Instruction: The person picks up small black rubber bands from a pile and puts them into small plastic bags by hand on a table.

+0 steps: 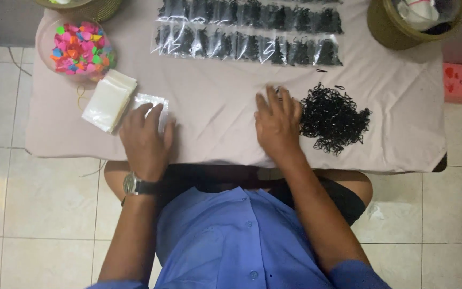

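1. A low table [402,107] draped in a pale pinkish cloth fills the upper part of the view, standing on a white tiled floor [38,203]. The person sits at its near edge in a blue buttoned shirt [225,241].
2. Two rows of small clear bags packed with black bands [249,45] lie along the far side of the table, side by side.
3. A loose heap of small black elastic bands [333,119] lies on the cloth right of centre.
4. The right hand [277,124] rests palm down on the cloth, fingers spread, just beside the heap's left edge, fingertips reaching a few bands. It pinches nothing that can be seen.
5. The left hand [146,140], a wristwatch [135,185] on its wrist, lies flat with fingers loosely extended on an empty clear bag [153,101].
6. A stack of empty clear bags [108,99] sits just left of that bag.
7. A clear bag of multicoloured small pieces [81,49] lies at the far left corner.
8. An olive round basket [397,27] stands at the far right corner.
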